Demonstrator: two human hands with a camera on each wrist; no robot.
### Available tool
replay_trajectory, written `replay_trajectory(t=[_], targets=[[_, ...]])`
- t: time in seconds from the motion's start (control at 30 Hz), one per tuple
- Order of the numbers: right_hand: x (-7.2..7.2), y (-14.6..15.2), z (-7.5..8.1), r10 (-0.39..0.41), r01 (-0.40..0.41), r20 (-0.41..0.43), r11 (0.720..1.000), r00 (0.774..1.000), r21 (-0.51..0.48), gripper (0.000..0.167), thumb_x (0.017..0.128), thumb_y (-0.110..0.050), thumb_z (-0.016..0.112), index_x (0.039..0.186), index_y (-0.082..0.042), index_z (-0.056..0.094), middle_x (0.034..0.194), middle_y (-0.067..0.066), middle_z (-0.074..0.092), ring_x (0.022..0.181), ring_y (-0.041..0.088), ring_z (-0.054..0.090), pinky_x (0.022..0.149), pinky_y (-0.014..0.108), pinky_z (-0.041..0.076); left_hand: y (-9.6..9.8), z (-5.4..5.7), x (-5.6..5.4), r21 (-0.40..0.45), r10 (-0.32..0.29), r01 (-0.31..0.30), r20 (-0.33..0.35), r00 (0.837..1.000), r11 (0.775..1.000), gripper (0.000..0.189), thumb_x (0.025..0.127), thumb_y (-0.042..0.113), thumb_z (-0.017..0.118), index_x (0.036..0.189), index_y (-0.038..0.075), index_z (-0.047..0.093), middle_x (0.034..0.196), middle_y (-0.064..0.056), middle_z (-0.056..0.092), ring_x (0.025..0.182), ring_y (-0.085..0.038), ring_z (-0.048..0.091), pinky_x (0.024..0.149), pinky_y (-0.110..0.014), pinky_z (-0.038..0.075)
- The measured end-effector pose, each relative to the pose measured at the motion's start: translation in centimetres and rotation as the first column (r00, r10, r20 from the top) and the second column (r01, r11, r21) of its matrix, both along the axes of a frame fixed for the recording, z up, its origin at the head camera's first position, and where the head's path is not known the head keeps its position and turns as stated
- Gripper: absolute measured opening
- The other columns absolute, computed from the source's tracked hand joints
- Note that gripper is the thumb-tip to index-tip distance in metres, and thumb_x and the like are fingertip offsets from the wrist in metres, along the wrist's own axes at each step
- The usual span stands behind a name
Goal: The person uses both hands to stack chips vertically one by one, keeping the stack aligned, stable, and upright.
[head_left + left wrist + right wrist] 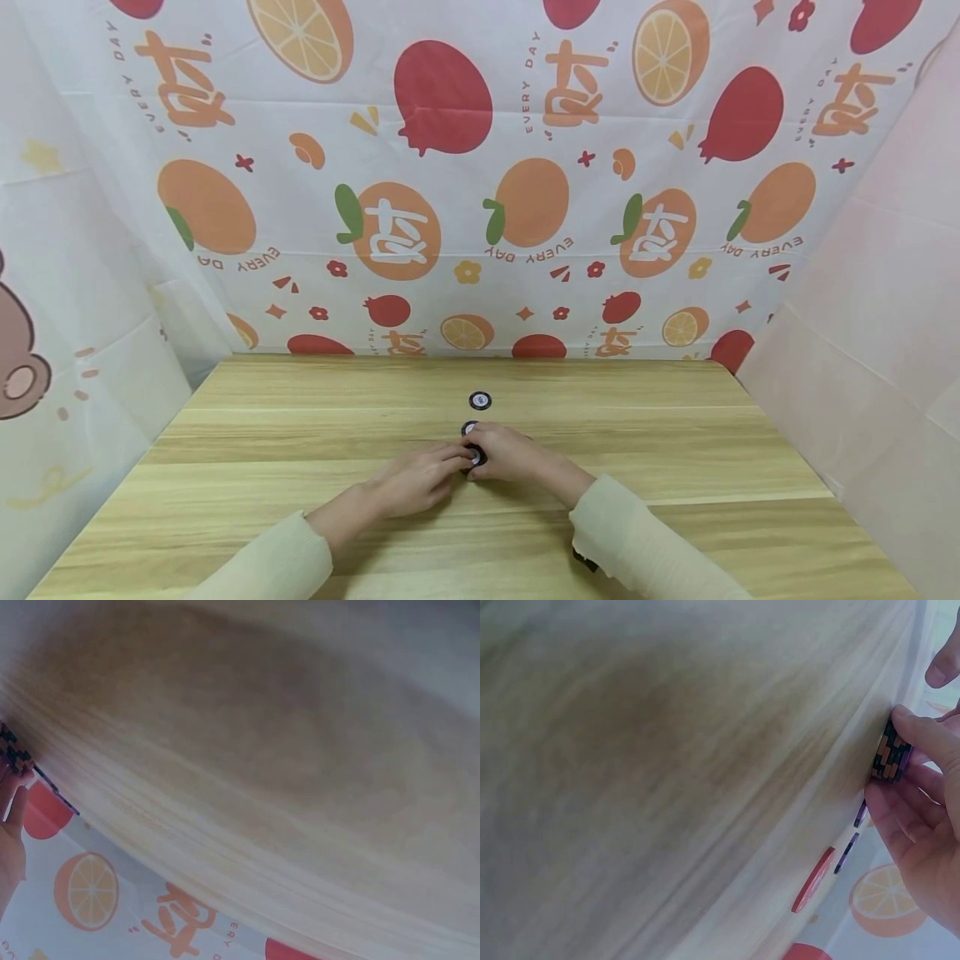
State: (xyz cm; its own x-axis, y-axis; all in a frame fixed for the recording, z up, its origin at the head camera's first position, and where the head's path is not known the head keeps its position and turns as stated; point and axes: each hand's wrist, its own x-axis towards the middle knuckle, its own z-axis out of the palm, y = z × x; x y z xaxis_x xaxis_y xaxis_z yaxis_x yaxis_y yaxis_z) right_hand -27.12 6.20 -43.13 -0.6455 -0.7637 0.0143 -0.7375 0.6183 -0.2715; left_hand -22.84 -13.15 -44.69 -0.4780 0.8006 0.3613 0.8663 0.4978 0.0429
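In the head view, my right hand grips a short stack of black poker chips. The right wrist view shows the stack from the side, its edge chequered black and orange, between the thumb and the fingers. From the left reaches my left hand, its extended fingertips touching the stack's top. A left fingertip shows apart from the stack in the right wrist view. Close behind the hands lies a flat chip, and a second chip lies farther back.
A wooden table runs back to a fruit-printed curtain, with pale cloth on both sides. A dark object shows partly under the right sleeve. Dark chip edges appear beyond the right hand in its wrist view.
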Motion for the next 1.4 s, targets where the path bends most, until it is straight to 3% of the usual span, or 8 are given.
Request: replay_trajectory(t=[0.5, 0.63, 0.77, 0.87, 1.0, 1.17, 1.3, 1.4], targets=[[-0.1, 0.1, -0.2, 0.013, -0.013, 0.006, 1.000, 1.000, -0.010, 0.042, 0.079, -0.025, 0.073, 0.115, -0.009, 0.061, 0.107, -0.004, 0.057, 0.094, 0.004, 0.051, 0.083, 0.015, 0.043, 0.1, 0.0, 0.1, -0.004, -0.001, 0.001, 0.009, 1.000, 1.000, 0.032, 0.080, 0.001, 0.062, 0.113, 0.000, 0.061, 0.117, -0.012, 0.058, 0.110, -0.028, 0.053, 0.092, -0.038, 0.045], [-0.7, 0.5, 0.4, 0.021, -0.017, 0.091, 0.999, 0.996, -0.046, 0.049, 0.077, -0.024, 0.074, 0.119, -0.006, 0.057, 0.108, -0.001, 0.057, 0.096, 0.006, 0.052, 0.084, 0.018, 0.043, 0.2, -0.1, 0.1, -0.008, 0.005, -0.005, 0.005, 1.000, 1.000, 0.032, 0.080, 0.002, 0.061, 0.112, 0.002, 0.061, 0.116, -0.011, 0.058, 0.108, -0.027, 0.054, 0.092, -0.038, 0.045], [-2.1, 1.2, 1.8, 0.011, 0.012, 0.270, 0.997, 0.963, -0.081, 0.053, 0.076, -0.022, 0.075, 0.122, -0.005, 0.054, 0.108, 0.002, 0.058, 0.096, 0.012, 0.055, 0.080, 0.020, 0.045, 0.3, 0.1, 0.2, -0.019, 0.021, -0.020, 0.030, 0.999, 1.000, 0.033, 0.080, 0.002, 0.061, 0.113, 0.003, 0.061, 0.117, -0.009, 0.057, 0.109, -0.025, 0.053, 0.094, -0.036, 0.043], [-3.1, 1.4, 2.9, -0.021, 0.052, 0.322, 0.995, 0.946, -0.091, 0.046, 0.079, -0.017, 0.072, 0.121, -0.004, 0.056, 0.109, 0.005, 0.059, 0.099, 0.019, 0.056, 0.080, 0.024, 0.047, 0.3, 0.2, 0.3, -0.028, 0.036, -0.035, 0.049, 0.998, 0.999, 0.033, 0.080, 0.002, 0.061, 0.113, 0.004, 0.061, 0.118, -0.009, 0.057, 0.110, -0.024, 0.053, 0.095, -0.036, 0.043], [-4.3, 1.3, 3.3, -0.126, 0.151, 0.219, 0.983, 0.968, -0.102, 0.033, 0.083, -0.012, 0.065, 0.115, -0.003, 0.060, 0.110, 0.009, 0.060, 0.100, 0.024, 0.055, 0.081, 0.031, 0.048, 0.4, 0.2, 0.3, -0.022, 0.036, -0.035, 0.047, 0.998, 0.999, 0.033, 0.079, 0.002, 0.062, 0.112, 0.003, 0.061, 0.117, -0.009, 0.057, 0.109, -0.024, 0.053, 0.094, -0.037, 0.043], [-5.7, 1.0, 2.6, -0.245, 0.255, 0.133, 0.964, 0.961, -0.070, 0.033, 0.086, -0.006, 0.058, 0.119, -0.006, 0.058, 0.120, 0.010, 0.054, 0.103, 0.021, 0.052, 0.087, 0.034, 0.046, 0.6, 0.2, 0.2, -0.016, 0.022, -0.021, 0.043, 0.999, 1.000, 0.033, 0.079, 0.002, 0.062, 0.111, 0.002, 0.061, 0.116, -0.010, 0.057, 0.108, -0.025, 0.053, 0.094, -0.037, 0.044], [-6.4, 0.4, 1.8, -0.252, 0.253, 0.083, 0.967, 0.964, -0.003, 0.040, 0.090, -0.008, 0.054, 0.129, -0.007, 0.051, 0.130, 0.009, 0.049, 0.117, 0.021, 0.045, 0.099, 0.035, 0.037, 0.5, 0.2, 0.3, -0.031, 0.032, -0.031, 0.055, 0.998, 0.999, 0.034, 0.079, 0.002, 0.062, 0.112, 0.002, 0.061, 0.117, -0.010, 0.057, 0.109, -0.025, 0.053, 0.095, -0.037, 0.043], [-6.8, -0.2, 1.3, -0.226, 0.225, 0.022, 0.974, 0.974, 0.037, 0.040, 0.090, -0.011, 0.055, 0.129, -0.007, 0.052, 0.127, 0.009, 0.052, 0.119, 0.022, 0.045, 0.101, 0.035, 0.036, 0.4, 0.2, 0.2, -0.030, 0.035, -0.033, 0.052, 0.998, 0.999, 0.034, 0.079, 0.002, 0.063, 0.112, 0.002, 0.061, 0.117, -0.010, 0.057, 0.109, -0.025, 0.053, 0.095, -0.037, 0.043]])
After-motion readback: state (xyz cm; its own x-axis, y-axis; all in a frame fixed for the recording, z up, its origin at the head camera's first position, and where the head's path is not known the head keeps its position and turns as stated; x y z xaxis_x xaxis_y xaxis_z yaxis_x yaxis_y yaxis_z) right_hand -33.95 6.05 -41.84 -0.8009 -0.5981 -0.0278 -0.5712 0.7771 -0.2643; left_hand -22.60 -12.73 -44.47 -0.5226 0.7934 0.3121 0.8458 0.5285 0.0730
